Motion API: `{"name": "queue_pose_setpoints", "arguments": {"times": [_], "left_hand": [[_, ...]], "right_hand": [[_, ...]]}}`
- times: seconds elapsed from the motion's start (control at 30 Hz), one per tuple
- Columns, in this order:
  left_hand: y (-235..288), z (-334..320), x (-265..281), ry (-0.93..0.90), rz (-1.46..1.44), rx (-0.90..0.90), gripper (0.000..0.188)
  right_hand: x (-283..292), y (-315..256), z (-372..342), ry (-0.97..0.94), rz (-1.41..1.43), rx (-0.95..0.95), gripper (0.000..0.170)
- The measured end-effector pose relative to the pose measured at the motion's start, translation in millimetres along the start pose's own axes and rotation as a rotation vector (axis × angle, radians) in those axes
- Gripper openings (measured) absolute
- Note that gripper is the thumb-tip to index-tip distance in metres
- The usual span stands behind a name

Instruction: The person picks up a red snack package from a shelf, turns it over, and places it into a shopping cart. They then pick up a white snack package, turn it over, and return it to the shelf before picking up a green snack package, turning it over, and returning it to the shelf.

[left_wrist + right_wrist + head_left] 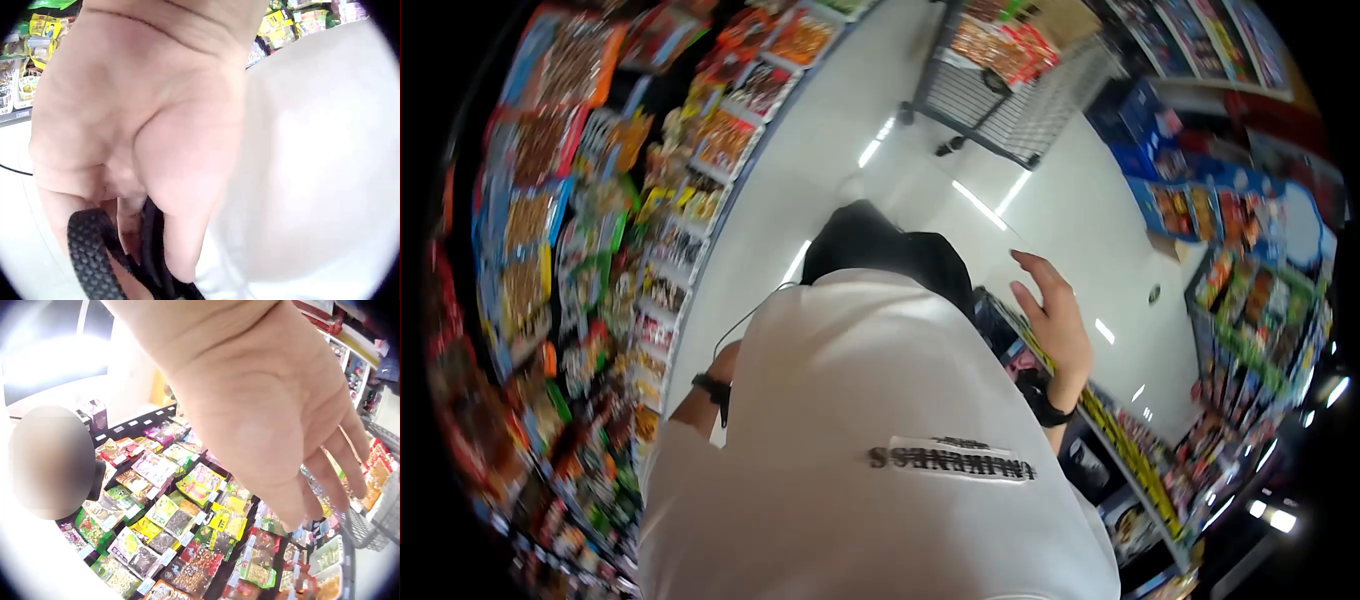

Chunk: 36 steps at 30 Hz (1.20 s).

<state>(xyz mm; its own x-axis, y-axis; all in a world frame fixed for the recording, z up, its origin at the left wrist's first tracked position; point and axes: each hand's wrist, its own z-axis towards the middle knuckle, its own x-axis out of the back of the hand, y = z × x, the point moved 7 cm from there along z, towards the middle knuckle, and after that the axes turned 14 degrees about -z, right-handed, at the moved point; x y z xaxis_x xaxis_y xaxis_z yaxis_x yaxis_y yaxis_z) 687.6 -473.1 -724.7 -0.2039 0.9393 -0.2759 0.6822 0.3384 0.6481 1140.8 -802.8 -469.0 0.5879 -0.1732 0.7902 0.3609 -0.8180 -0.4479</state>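
In the head view, a shopping cart (997, 108) stands on the floor at one o'clock, with a red bag (1028, 58) of snacks and a cardboard box (1064, 20) in it. At three o'clock, a green crate (1305, 335) is filled with packs; blue display boxes (1135, 110) stand at two o'clock. The right wrist view shows white tubs (337, 578) of loose food at four o'clock.

The left hand (137, 119) has its fingers curled around a black strap (94, 250), at seven o'clock below the palm in its wrist view. The white shirt (880, 380) blocks this hand from the head camera.

The right hand (1055, 320), at three o'clock, has its fingers loosely extended and slightly spread. In its wrist view it covers part of the shelf (112, 432) of snack packs (181, 519). Another snack rack (740, 165) runs along ten o'clock.
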Motion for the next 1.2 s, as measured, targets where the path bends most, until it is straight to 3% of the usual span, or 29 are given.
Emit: {"name": "queue_pose_setpoints", "arguments": {"times": [0.07,0.2,0.33,0.8,1.0,1.2], "left_hand": [[6,3,12,-0.028,-0.087,0.014,0.045],[46,4,12,0.128,-0.044,0.426,0.045],[75,-9,2,0.206,0.002,0.550,0.045],[184,-69,-105,0.452,0.107,0.663,0.044],[204,-58,-158,0.463,0.112,0.677,0.044],[215,-35,-178,0.440,0.117,0.681,0.043]], "right_hand": [[2,8,3,0.040,-0.012,-0.005,0.037],[2,26,11,0.049,0.074,-0.081,0.038],[11,53,18,0.115,0.092,-0.079,0.037],[83,201,33,0.254,0.178,-0.071,0.033],[105,256,38,0.240,0.109,-0.061,0.033],[115,273,50,0.250,0.120,-0.076,0.033]]}}
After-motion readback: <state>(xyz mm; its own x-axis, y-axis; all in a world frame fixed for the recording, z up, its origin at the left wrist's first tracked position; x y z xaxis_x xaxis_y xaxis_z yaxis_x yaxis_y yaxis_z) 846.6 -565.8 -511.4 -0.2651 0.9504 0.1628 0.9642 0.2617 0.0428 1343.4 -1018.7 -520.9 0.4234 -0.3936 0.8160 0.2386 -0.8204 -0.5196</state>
